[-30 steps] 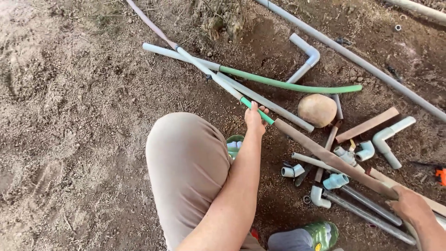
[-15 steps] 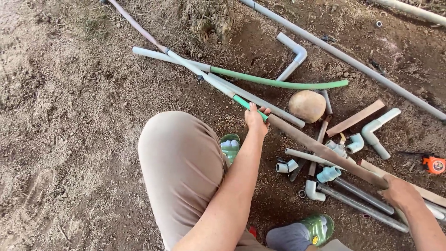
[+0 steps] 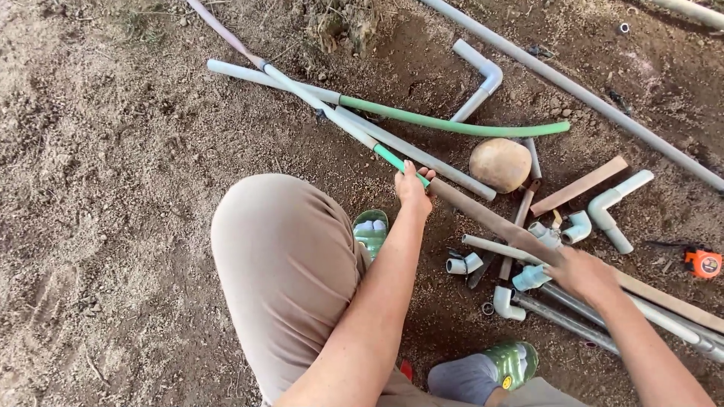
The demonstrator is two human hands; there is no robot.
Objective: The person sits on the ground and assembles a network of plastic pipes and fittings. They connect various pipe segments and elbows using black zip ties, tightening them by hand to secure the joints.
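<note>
A long pipe (image 3: 332, 117) runs from the upper left across bare dirt (image 3: 98, 226) to the left hand (image 3: 413, 190), which grips its green part; its brown end (image 3: 490, 222) slants down to the right hand (image 3: 581, 275), clenched around it

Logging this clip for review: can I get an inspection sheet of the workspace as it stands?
Surface: bare sandy soil, loose and pebbly.
Job's things: brown pipe held at both ends; green-ended pipe meets it at the left hand.
Clutter: white elbow fittings, round stone, wooden slat, orange tape measure, green hose, long grey pipe.
Grips: left hand closed on the brown pipe; right hand on its lower part.
Cables: nothing seen.
Surroundings: dry roots at top.
</note>
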